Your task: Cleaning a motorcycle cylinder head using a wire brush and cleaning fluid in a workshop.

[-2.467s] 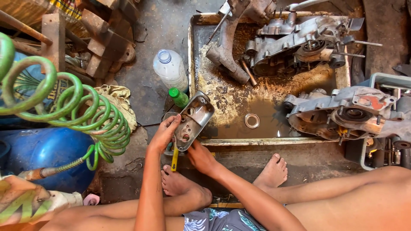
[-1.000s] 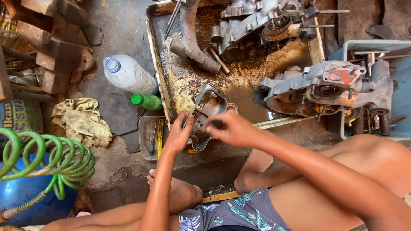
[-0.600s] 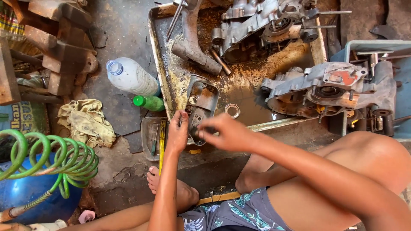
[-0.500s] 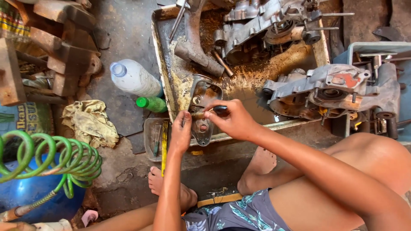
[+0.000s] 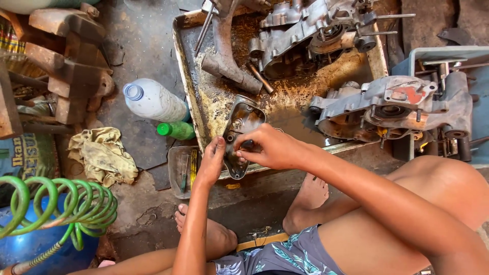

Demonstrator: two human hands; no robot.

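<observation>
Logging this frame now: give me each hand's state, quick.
Left hand: closed on the edge of the greasy grey metal engine cover.
Right hand: grip closed on the same cover; any tool hidden.

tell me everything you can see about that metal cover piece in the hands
The metal cover is a small, elongated casting of dull grey metal, grimy, with round recesses showing on its inner face. It leans on the near rim of the oily metal tray, upper end tilted into the tray. The left hand steadies its left edge; the right hand pinches something dark against its middle.
</observation>
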